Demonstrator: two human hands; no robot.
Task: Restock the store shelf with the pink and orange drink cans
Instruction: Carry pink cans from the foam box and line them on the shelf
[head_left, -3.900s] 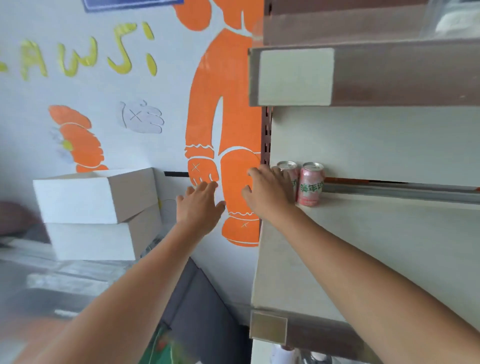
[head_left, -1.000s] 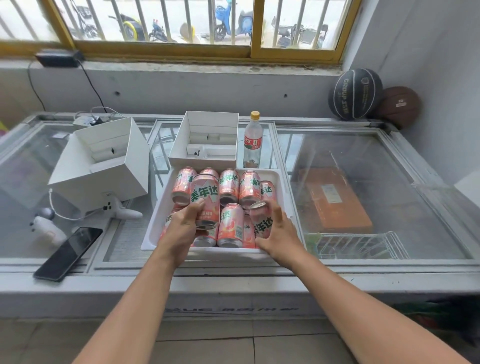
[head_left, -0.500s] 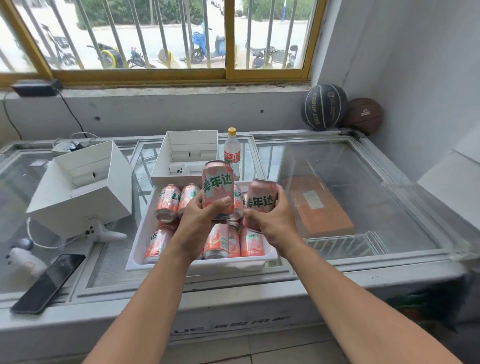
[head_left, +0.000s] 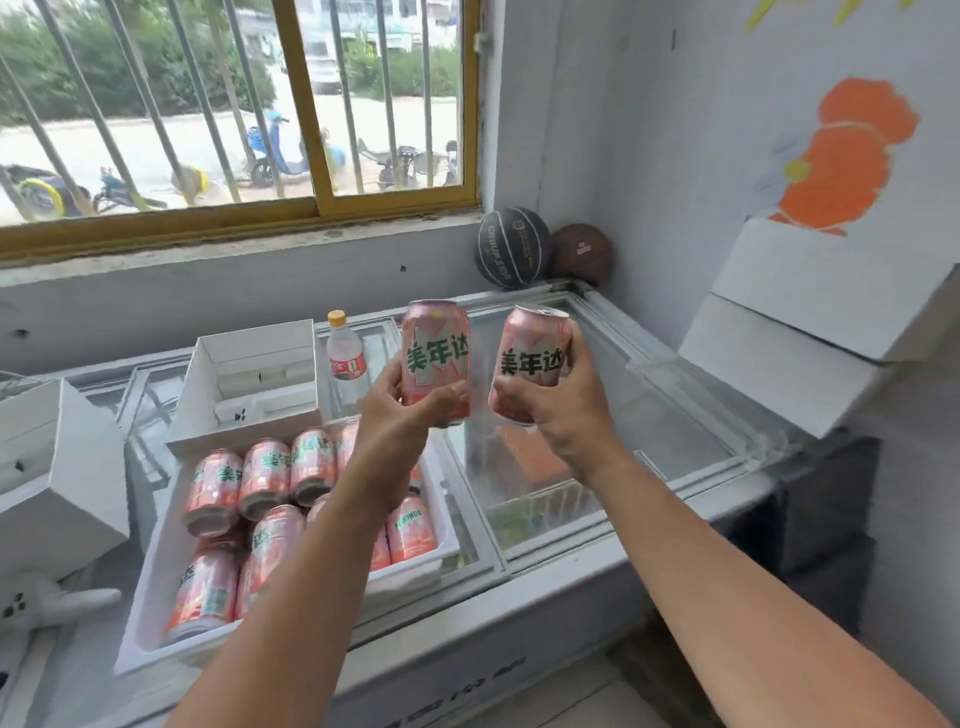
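The left hand (head_left: 410, 415) curls its fingers (head_left: 448, 395) round one pink drink can (head_left: 436, 353). The right hand (head_left: 563, 415) grips a second can (head_left: 530, 358). Both are held up high, I think ready to carry to the shelf. More spare cans (head_left: 265, 478) lie in the white tray (head_left: 150, 597), near left.
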